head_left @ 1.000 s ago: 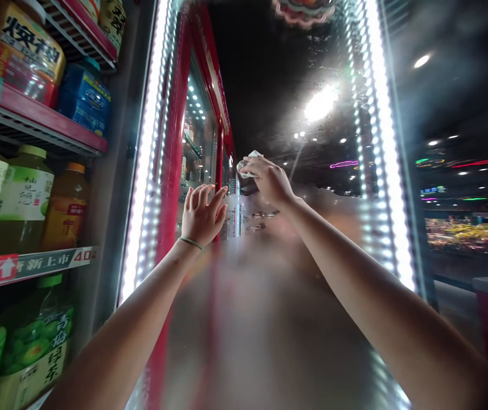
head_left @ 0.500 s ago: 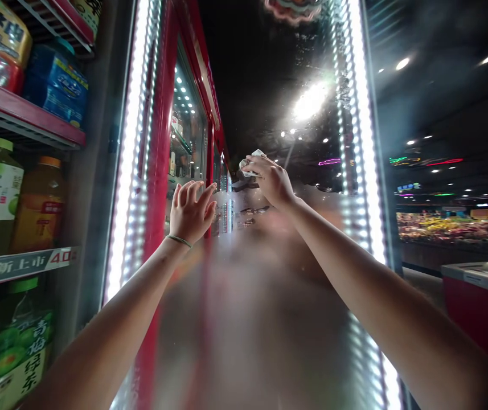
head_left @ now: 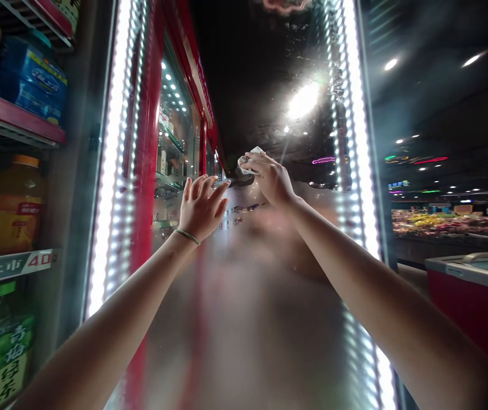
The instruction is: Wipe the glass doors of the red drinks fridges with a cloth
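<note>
A glass door (head_left: 261,319) fills the middle of my view; its lower part is fogged, while its upper part shows dark reflections and lights. My right hand (head_left: 273,179) has its fingers closed over a crumpled white wipe (head_left: 249,163), which is against the glass near the upper edge of the fog. To its left, my left hand (head_left: 203,208) holds nothing, its fingers spread at the glass. Whether its fingertips touch the pane, I cannot tell. A thin band circles the left wrist.
Bright LED strips (head_left: 113,148) run up both sides of the door. At left, shelves hold drinks, among them an orange-capped bottle (head_left: 15,205) and a blue pack (head_left: 32,80). A red chest with a grey rim (head_left: 470,270) stands at right.
My left hand has moved right, closer to my right hand. The right hand keeps nearly the same place with the wipe. The shelves and door frame have shifted left in view.
</note>
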Demonstrator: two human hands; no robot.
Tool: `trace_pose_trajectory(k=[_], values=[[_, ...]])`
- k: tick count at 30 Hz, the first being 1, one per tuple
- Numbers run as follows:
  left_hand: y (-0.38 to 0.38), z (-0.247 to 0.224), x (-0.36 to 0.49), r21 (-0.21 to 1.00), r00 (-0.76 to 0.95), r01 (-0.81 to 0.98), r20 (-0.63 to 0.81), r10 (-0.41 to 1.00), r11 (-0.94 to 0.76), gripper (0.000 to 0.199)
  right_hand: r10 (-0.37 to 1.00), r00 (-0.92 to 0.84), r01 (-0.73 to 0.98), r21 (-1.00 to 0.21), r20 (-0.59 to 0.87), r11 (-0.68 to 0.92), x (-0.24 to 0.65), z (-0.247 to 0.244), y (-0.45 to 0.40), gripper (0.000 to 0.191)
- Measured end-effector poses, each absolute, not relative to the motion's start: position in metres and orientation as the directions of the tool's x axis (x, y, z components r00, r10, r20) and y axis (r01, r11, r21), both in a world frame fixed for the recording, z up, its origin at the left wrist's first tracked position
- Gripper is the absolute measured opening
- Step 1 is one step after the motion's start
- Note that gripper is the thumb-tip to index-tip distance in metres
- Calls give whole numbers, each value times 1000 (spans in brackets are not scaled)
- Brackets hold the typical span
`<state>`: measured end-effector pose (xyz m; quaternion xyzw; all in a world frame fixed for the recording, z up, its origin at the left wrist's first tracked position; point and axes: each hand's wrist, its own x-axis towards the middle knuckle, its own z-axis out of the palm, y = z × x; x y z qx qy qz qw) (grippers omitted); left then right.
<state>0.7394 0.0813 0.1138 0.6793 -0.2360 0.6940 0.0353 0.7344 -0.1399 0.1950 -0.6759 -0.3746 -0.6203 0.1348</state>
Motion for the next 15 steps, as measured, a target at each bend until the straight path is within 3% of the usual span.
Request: trace_pose_trajectory(k=[11,15], values=[[57,111,742,-312,-95,-369,950,-299,-875,43,311,-70,668,276,948,-691,740,187,-154,43],[53,111,741,-316,-84,-371,948,-307,-873,43,247,-58,661,223,967,-716,743,182,-160,45]])
